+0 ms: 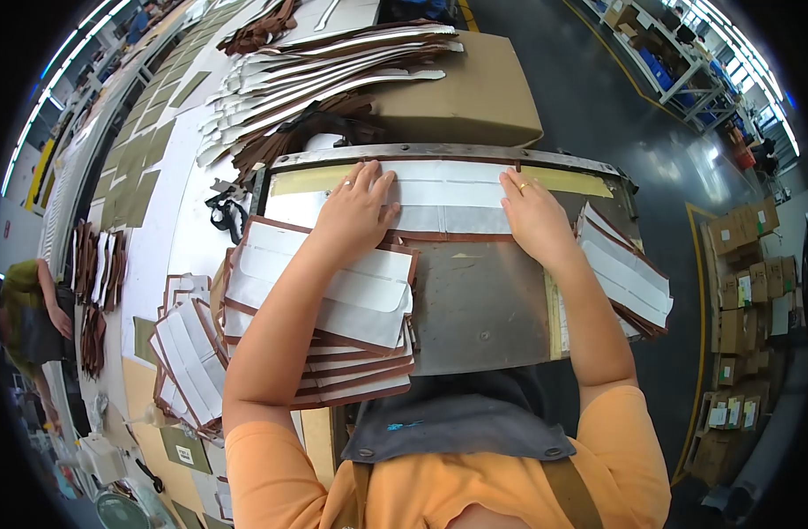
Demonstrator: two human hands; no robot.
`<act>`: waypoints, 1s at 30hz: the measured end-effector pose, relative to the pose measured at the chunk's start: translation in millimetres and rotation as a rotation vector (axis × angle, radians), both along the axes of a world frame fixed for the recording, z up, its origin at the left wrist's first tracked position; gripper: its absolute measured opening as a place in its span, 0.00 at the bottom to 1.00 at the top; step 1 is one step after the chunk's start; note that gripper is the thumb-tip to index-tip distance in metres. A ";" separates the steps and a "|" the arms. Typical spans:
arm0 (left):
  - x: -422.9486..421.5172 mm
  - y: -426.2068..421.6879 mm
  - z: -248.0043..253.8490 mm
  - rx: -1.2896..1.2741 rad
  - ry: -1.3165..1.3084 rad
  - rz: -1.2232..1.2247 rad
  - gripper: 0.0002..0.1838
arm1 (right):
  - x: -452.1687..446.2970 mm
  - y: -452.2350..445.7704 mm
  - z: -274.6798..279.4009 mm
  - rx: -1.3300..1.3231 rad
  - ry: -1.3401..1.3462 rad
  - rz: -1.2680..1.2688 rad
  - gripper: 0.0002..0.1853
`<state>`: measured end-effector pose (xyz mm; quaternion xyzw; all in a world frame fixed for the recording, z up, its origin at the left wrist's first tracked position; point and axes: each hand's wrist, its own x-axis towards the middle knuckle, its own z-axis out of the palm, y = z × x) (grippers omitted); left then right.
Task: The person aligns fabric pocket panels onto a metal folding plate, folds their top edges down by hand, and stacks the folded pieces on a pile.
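A white-backed panel with brown edges [448, 196] lies flat on a dark metal plate [479, 309], its far edge along the metal bar at the back. My left hand [358, 212] rests on the panel's left end, fingers spread and the thumb apart. On its right end lie the outstretched fingers of my right hand [533, 213], one wearing a ring. Below my left forearm is a stack of similar brown-edged white panels [360, 304], partly hidden by the arm. Another small stack of panels [629, 273] sits beside my right forearm.
A large cardboard box [461, 88] stands behind the metal bar [439, 150]. Long brown-and-white strips [307, 84] are piled at its left. More panels [190, 361] lie at the left. Green pieces [135, 181] cover the long table, where another person [33, 309] stands. Cartons [743, 300] are stacked far right.
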<state>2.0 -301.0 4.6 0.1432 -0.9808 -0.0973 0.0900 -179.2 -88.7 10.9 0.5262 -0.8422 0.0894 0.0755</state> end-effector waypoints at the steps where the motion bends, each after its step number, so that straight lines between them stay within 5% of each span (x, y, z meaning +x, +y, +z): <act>1: -0.8 1.4 0.2 -0.006 -0.003 0.010 0.24 | -3.8 -1.5 -3.2 -0.009 0.001 0.007 0.19; 6: -2.6 4.0 -9.2 -0.217 0.098 0.015 0.23 | -2.2 -1.3 -4.7 -0.024 0.039 0.019 0.19; 11: -3.2 14.8 7.8 -0.044 0.029 0.045 0.19 | 7.1 -3.9 10.4 0.045 -0.142 -0.018 0.20; 20: -0.6 15.3 -2.6 -0.152 0.147 0.028 0.18 | 3.8 0.3 0.4 -0.046 -0.019 0.044 0.20; 26: 1.1 10.8 -8.0 -0.086 0.193 0.004 0.16 | -16.6 -5.8 18.2 -0.170 -0.413 0.014 0.13; 30: 3.3 5.3 -10.2 0.001 0.194 0.008 0.14 | -3.0 -52.4 10.1 -0.268 -0.293 0.309 0.14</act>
